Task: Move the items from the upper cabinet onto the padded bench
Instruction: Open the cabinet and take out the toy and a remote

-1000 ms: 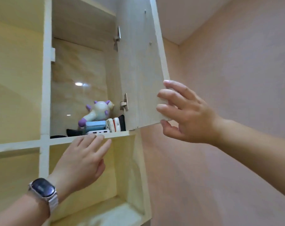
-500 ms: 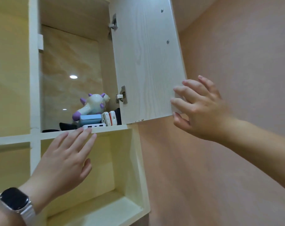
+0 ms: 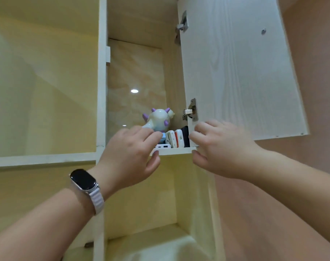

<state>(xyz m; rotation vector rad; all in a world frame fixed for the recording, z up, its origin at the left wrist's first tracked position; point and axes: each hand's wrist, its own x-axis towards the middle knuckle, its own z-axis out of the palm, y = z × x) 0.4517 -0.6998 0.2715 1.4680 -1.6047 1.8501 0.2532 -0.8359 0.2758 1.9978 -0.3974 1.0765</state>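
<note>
The upper cabinet [image 3: 102,91] stands open, its door [image 3: 236,72] swung out to the right on its hinge [image 3: 191,112], so the whole front of the compartment is free. The items crowd the near right corner of the shelf [image 3: 175,151]: a white toy with purple horns [image 3: 159,120] farthest back, a light blue box [image 3: 162,140], a white charger block [image 3: 163,146] right at the lip, some small white cases [image 3: 174,138] standing on edge, and a black case [image 3: 186,135] against the right wall. The left hand [image 3: 130,153], with a watch [image 3: 83,179] on its wrist, reaches over the lip with fingers fairly straight and spread, holding nothing, its tips at the blue box. The right hand [image 3: 222,147] sits at the shelf's right corner below the door, fingers bent, thumb under the lip; I cannot tell whether it grips anything.
</note>
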